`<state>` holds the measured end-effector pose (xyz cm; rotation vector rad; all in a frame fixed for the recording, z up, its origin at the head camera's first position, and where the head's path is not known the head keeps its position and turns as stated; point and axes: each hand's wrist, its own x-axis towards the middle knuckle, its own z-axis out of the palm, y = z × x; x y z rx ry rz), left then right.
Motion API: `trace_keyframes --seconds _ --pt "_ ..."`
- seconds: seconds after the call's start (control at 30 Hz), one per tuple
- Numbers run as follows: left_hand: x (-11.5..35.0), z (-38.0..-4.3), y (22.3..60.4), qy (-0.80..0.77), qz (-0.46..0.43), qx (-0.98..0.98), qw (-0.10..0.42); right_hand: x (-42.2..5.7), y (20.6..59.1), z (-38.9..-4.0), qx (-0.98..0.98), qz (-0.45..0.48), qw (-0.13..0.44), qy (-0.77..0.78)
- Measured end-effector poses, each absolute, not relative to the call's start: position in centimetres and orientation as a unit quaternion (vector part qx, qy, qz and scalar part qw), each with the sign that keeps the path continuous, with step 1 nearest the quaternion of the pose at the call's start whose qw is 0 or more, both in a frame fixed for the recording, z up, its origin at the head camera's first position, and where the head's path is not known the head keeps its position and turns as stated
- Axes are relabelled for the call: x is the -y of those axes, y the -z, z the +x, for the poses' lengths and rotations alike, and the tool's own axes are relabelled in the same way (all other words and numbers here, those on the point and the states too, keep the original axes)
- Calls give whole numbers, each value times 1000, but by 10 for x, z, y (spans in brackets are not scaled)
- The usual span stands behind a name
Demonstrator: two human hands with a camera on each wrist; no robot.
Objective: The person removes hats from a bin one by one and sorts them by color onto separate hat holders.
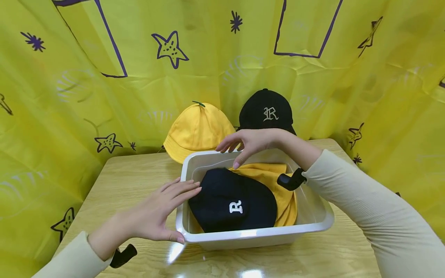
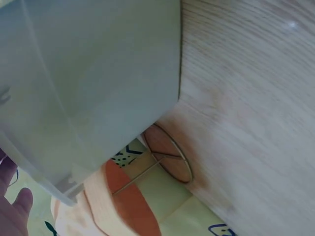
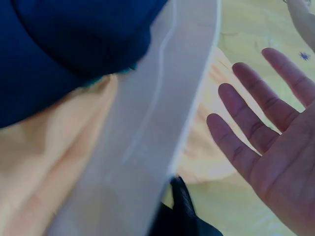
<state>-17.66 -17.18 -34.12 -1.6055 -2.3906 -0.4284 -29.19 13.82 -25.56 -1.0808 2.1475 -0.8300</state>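
Observation:
A white plastic bin (image 1: 257, 233) stands on the table. A black cap (image 1: 217, 204) with a white letter R lies in it, on top of a yellow fabric item (image 1: 286, 204). My left hand (image 1: 156, 212) is at the bin's left side, its fingers extended over the rim and its thumb by the front left corner. Over the bin's back edge hovers my right hand (image 1: 253, 141), fingers relaxed and spread, with nothing in it. The right wrist view shows that palm (image 3: 285, 172) bare, apart from the rim.
Behind the bin is a yellow bucket hat (image 1: 198, 129) with a green sprout; a wire stand (image 2: 184, 167) shows beneath it. Another black cap (image 1: 264, 110) stands to its right. A yellow patterned curtain (image 1: 208, 69) hangs around the wooden table (image 1: 128, 181).

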Motion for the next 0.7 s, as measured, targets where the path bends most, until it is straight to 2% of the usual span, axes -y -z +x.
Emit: trace_keyframes --seconds 0.27,0.7 --pt "180 -173 350 135 -528 832 104 -110 283 -297 -777 -428 332 320" --pt "181 -171 353 124 -523 839 89 -81 322 -300 -751 -455 354 321"
